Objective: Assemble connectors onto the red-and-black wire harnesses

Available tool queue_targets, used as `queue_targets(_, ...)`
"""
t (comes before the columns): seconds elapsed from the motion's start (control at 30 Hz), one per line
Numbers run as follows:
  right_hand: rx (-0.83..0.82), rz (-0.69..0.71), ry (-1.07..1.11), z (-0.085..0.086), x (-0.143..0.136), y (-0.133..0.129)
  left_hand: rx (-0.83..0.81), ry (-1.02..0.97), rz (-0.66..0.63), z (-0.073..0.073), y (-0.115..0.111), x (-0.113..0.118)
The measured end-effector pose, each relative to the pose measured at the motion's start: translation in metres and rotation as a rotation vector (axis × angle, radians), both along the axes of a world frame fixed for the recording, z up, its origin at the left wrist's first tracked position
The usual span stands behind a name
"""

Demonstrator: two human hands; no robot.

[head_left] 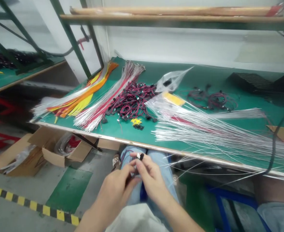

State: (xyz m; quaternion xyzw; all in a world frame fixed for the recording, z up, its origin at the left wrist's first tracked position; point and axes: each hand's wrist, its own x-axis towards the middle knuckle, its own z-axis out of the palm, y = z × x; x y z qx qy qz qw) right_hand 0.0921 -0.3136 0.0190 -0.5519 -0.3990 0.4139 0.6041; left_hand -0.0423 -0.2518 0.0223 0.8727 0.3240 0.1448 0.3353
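Observation:
Above my lap, just in front of the table edge, both hands are close together. A small black-and-white connector (140, 156) sits between the thumb and fingers of my right hand (151, 175), which is closed on it. My left hand (118, 183) touches the right one, its thumb and fingers pinched together; what they hold is mostly hidden. On the table ahead lie a small heap of yellow pieces (136, 121) with small black pieces (138, 127) beside it. Behind them is a tangled pile of red-and-black wires (134, 100) with connectors.
Long white wires (204, 125) spread over the right side of the green table (115, 129), some overhanging its edge. White-and-red (108, 96) and orange-yellow bundles (84, 93) lie left, plastic bags (172, 79) behind. Cardboard boxes (57, 145) stand on the floor; a dark cable (274, 138) hangs right.

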Motion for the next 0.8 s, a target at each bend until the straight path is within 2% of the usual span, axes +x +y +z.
queue_targets(0.1, 0.037, -0.194, 0.447, 0.002, 0.007, 0.007, -0.004, 0.104, -0.137, -0.002, 0.001, -0.009)
queue_targets(0.2, 0.085, -0.282, 0.830, 0.006, 0.031, 0.003, 0.008, 0.172, -0.174, -0.010, 0.014, -0.040)
queue_targets(0.27, 0.134, -0.295, 1.041, 0.010, 0.048, -0.002, 0.016, 0.233, -0.111, -0.022, 0.023, -0.068)
queue_targets(0.33, 0.187, -0.285, 1.195, 0.012, 0.058, -0.006, 0.002, 0.277, 0.016, -0.038, 0.032, -0.094)
queue_targets(0.4, 0.191, -0.214, 1.280, 0.010, 0.058, -0.007, -0.004, 0.285, 0.126, -0.054, 0.037, -0.113)
queue_targets(0.47, 0.137, -0.103, 1.310, 0.006, 0.050, -0.006, -0.024, 0.338, 0.124, -0.066, 0.040, -0.121)
queue_targets(0.57, 0.065, 0.034, 1.290, -0.001, 0.032, -0.005, -0.033, 0.520, 0.025, -0.068, 0.043, -0.115)
queue_targets(0.63, 0.023, 0.111, 1.237, -0.004, 0.022, -0.007, 0.005, 0.569, 0.002, -0.058, 0.043, -0.100)
queue_targets(0.7, -0.032, 0.156, 1.167, -0.006, 0.015, -0.009, 0.032, 0.467, -0.012, -0.041, 0.039, -0.078)
queue_targets(0.8, -0.084, 0.169, 1.104, -0.005, 0.008, -0.010, -0.006, 0.136, -0.003, -0.012, 0.026, -0.033)
